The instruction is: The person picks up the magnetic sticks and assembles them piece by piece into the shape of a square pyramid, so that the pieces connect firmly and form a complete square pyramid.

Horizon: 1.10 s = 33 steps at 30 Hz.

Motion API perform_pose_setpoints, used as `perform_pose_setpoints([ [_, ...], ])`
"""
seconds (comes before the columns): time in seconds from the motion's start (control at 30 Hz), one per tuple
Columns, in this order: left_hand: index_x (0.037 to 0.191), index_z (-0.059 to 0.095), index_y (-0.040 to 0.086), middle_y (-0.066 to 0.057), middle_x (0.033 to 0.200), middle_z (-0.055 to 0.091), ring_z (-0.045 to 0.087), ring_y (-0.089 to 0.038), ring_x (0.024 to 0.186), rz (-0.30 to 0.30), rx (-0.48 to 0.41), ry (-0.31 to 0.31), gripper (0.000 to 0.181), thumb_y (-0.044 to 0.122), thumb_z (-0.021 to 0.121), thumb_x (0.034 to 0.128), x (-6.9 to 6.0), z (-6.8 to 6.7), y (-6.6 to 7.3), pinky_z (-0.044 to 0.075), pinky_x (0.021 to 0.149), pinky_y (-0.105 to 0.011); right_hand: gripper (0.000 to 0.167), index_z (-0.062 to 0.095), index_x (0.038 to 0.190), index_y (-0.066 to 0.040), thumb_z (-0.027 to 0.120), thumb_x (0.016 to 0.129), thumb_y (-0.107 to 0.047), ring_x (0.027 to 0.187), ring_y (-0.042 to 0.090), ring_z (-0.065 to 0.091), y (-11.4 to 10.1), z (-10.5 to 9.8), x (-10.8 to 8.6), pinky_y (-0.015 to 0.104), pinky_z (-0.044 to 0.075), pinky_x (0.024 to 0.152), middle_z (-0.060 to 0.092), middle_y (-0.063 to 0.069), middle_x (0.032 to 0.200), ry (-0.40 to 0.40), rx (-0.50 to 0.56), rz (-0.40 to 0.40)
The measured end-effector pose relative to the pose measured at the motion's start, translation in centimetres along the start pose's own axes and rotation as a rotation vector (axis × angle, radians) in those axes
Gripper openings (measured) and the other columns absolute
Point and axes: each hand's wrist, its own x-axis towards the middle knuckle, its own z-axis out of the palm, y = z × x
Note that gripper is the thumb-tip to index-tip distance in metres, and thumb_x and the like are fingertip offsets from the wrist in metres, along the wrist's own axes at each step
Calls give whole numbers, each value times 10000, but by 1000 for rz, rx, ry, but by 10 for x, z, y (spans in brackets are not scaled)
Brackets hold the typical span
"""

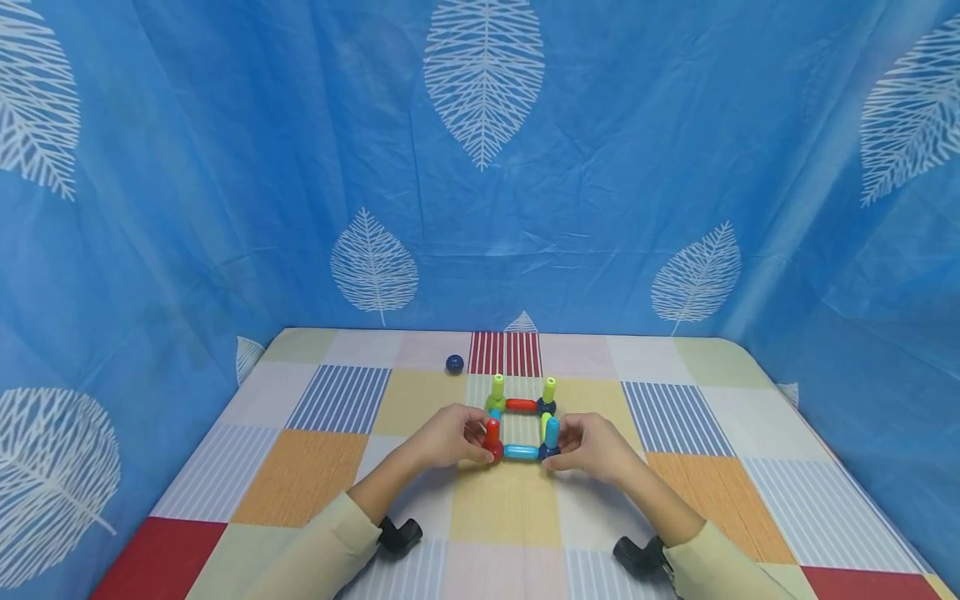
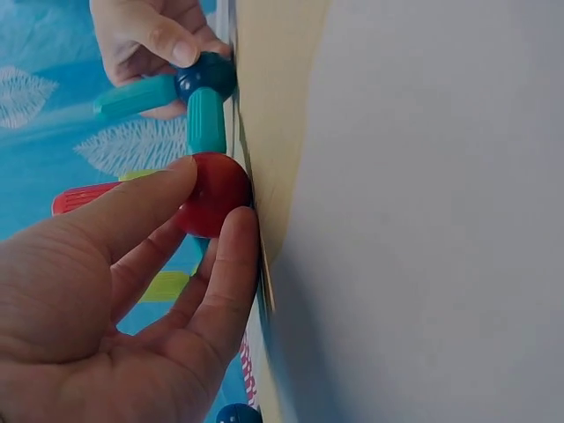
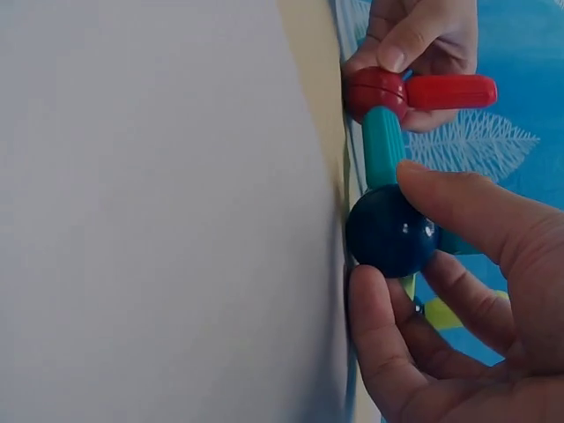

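Observation:
On the table stands a square frame of toy rods and balls. My left hand (image 1: 450, 437) pinches the red ball (image 2: 216, 198) at its near left corner, from which a red rod (image 1: 492, 432) stands up. My right hand (image 1: 597, 446) pinches the dark blue ball (image 3: 392, 231) at the near right corner, below an upright blue rod (image 1: 552, 431). A blue rod (image 1: 521, 452) joins these two balls. Along the far side, a red rod (image 1: 521, 405) links a green ball (image 1: 495, 403) and another dark blue ball (image 1: 546, 407), both bearing upright yellow-green rods.
A loose dark blue ball (image 1: 454, 364) lies toward the back of the table, left of the frame. The patchwork tablecloth (image 1: 506, 508) runs back to a blue leaf-patterned curtain (image 1: 487, 233). Black wrist devices (image 1: 401, 537) sit by both forearms.

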Motion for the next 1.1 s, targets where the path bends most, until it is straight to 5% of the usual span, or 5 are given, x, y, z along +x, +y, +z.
perform_pose_setpoints([
  [1.1, 954, 737, 173, 26, 890, 727, 640, -123, 805, 4, 37, 40, 193, 153, 871, 816, -4, 3, 4, 550, 779, -297, 281, 705, 899, -102, 921, 737, -180, 811, 167, 635, 5, -4, 0, 297, 532, 760, 699, 17, 876, -3, 85, 12],
])
